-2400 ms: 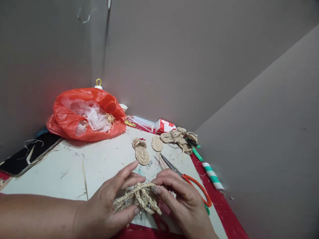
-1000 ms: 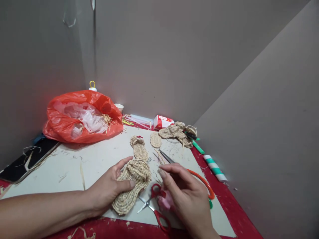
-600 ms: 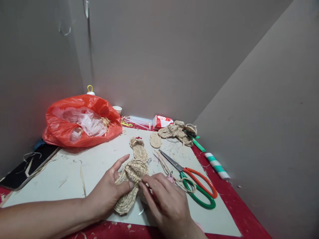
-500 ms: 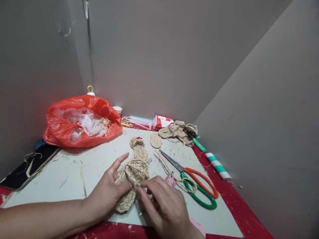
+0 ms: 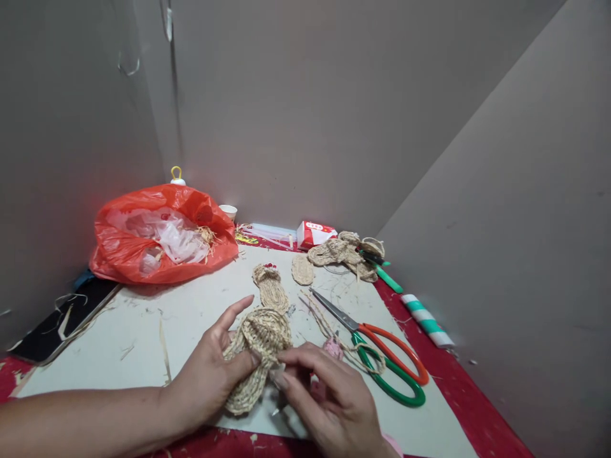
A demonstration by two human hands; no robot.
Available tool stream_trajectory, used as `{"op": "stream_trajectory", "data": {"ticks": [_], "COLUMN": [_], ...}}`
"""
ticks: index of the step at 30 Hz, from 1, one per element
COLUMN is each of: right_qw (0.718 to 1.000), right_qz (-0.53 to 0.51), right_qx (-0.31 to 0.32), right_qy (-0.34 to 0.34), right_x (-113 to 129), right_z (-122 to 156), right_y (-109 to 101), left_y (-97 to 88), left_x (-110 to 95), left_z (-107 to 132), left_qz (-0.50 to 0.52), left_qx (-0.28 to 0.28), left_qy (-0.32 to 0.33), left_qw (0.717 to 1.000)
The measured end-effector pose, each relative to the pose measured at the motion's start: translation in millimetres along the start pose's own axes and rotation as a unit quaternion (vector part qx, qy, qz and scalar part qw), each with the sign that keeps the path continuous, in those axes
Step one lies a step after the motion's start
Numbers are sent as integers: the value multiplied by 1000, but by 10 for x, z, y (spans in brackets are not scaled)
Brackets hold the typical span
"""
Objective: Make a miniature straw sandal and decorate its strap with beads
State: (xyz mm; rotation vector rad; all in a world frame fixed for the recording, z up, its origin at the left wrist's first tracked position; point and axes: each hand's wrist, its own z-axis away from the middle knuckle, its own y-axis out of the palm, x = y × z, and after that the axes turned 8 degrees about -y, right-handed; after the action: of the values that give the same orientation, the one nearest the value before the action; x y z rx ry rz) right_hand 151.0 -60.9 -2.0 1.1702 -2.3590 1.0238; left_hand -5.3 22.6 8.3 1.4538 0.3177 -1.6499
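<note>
My left hand (image 5: 210, 369) is closed around a small woven straw slipper (image 5: 248, 394), thumb pressed on its middle and index finger stretched out beyond it. My right hand (image 5: 334, 394) pinches at the slipper's right edge, thumb and forefinger close together. What lies between those fingertips is too small to make out. A thin pale tip shows below the right hand, its other end hidden. Just beyond the held slipper lies a second small straw slipper (image 5: 272, 289) with red beads at its far end. Scissors (image 5: 356, 324) with orange and green handles lie to the right.
A red plastic bag (image 5: 128, 254) with straw scraps stands at back left, near a dark phone-like slab (image 5: 67, 321). Straw pieces (image 5: 329, 252), an oval straw sole (image 5: 302, 270) and a red-white box (image 5: 315, 234) sit at the back. A green-striped roll (image 5: 427, 320) lies right.
My right hand has shifted slightly right, and its thumb and fingers have turned at the slipper's edge. My left hand keeps its hold. The whole view has moved a little.
</note>
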Motion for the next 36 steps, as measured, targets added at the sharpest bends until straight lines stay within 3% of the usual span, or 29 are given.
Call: {"op": "stream_trajectory", "data": {"ticks": [5,13,24,26,29,32,36], "right_qw": [992,988,992,994,983,942,884], "right_qz": [55,152,123,99,8,-140,-275], "right_qx": [-107,-20,-25,-48,-78,-24,66], "right_qy": [38,-21,-21,27,163,305,372], "right_x": [-17,-111,-134,-142,-131,-81,-2], "right_z": [75,44,62,70,47,-12,-66], "right_y": [-54,106,142,146,163,192,246], "left_y": [-42,-4,-17,-23,-29,-36,-24], "left_x": [28,55,74,57,18,-5,6], "left_z": [-23,-14,-25,-38,-55,-57,-32], "left_qz": [45,23,55,61,75,82,56], "left_qx": [5,10,4,-8,-16,-14,-12], "left_qy": [5,-5,-7,-3,11,25,24], "left_qw": [999,1000,998,998,997,996,998]}}
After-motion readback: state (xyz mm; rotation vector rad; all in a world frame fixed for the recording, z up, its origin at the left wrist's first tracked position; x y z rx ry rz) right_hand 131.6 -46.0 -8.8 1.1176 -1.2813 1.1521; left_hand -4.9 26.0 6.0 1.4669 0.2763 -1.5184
